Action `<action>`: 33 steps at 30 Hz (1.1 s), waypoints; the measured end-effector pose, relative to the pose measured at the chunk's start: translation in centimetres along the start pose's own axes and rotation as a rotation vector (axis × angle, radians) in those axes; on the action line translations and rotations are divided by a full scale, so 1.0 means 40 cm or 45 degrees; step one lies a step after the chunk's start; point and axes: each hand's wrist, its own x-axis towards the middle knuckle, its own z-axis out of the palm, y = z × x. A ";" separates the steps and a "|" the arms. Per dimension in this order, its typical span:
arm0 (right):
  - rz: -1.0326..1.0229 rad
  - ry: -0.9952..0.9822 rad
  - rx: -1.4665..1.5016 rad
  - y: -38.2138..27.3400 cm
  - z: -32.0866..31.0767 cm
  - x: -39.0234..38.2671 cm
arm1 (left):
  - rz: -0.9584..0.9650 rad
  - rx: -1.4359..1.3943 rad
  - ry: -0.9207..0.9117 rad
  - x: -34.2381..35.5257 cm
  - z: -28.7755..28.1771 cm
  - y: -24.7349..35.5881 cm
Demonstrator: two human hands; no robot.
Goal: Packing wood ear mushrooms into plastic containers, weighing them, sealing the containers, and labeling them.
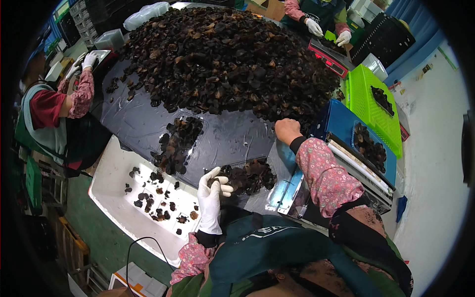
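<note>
A portion of dark brown, wavy-edged fungus pieces (pixel 251 176) is seen in a shallow, clear plastic tray (pixel 272 164) at the near edge of a dark grey, glossy surface (pixel 225 132). The left hand (pixel 210 198), covered by a white glove, is held at the left end of this tray; its grip is partly open, with fingers bent and spread. A dark piece is seen by the thumb, but whether it is grasped cannot be told. The bare right hand (pixel 288 131) is placed at the lower right edge of a large heap of like fungus (pixel 222 59); its fingers are curled, the fingertips are hidden, and its hold cannot be determined. A second portion (pixel 177 144) is laid to the left, beyond a white, rectangular plastic tub (pixel 115 168) in which small pieces are scattered. At right, a filled tray (pixel 369 147) is carried on a flat blue platform (pixel 338 117), beside a bright green, perforated plastic basket (pixel 357 89). Across the heap, a red weighing scale (pixel 327 59) is attended by a white-gloved co-worker (pixel 321 12).
</note>
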 end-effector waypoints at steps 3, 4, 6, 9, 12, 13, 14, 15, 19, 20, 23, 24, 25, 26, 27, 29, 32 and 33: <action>0.065 0.043 -0.008 -0.016 -0.009 -0.004 | 0.022 -0.058 0.044 -0.014 -0.006 0.000; 0.002 0.293 -0.013 -0.016 -0.012 -0.010 | 0.034 -0.041 0.053 -0.013 -0.008 0.001; -0.099 0.525 0.111 -0.017 -0.061 -0.021 | 0.052 -0.012 0.080 -0.007 -0.005 0.002; -0.266 0.476 0.513 -0.043 -0.150 -0.077 | 0.102 -0.041 0.068 0.000 -0.036 -0.011; -0.366 0.073 1.161 -0.071 -0.121 -0.140 | 0.127 -0.050 0.121 -0.004 -0.053 -0.013; -0.451 0.106 1.186 -0.067 -0.101 -0.167 | 0.125 -0.001 0.156 -0.007 -0.050 -0.008; -0.542 0.138 1.211 -0.066 -0.085 -0.197 | 0.126 0.047 0.196 -0.012 -0.048 -0.003; -0.475 -0.065 1.364 -0.080 -0.108 -0.234 | 0.132 0.084 0.225 -0.023 -0.054 -0.004; -0.450 -0.583 1.927 -0.127 -0.135 -0.363 | -0.087 0.088 0.162 -0.066 -0.028 0.034; -0.401 -0.571 2.002 -0.153 -0.137 -0.393 | -0.011 0.120 0.003 -0.071 -0.041 0.008; -0.416 -0.571 2.011 -0.178 -0.135 -0.456 | -0.170 0.146 -0.177 -0.096 0.009 0.025; -0.430 -0.577 1.998 -0.185 -0.128 -0.461 | -0.126 0.178 -0.189 -0.099 0.021 -0.003; -0.400 -0.551 1.985 -0.191 -0.127 -0.461 | -0.140 0.269 -0.197 -0.097 0.034 -0.015; -0.367 -0.536 1.969 -0.192 -0.127 -0.469 | -0.144 0.258 -0.210 -0.095 0.032 -0.054; -0.447 -0.507 2.000 -0.192 -0.120 -0.458 | -0.153 0.210 -0.190 -0.103 0.031 -0.052; -0.478 -0.490 1.952 -0.205 -0.134 -0.457 | -0.132 0.097 -0.192 -0.119 0.016 -0.051; -0.501 -0.505 1.938 -0.199 -0.120 -0.454 | -0.080 0.101 -0.240 -0.124 0.007 -0.062; -0.557 -0.592 1.891 -0.187 -0.122 -0.458 | 0.114 0.159 -0.206 -0.118 0.006 -0.104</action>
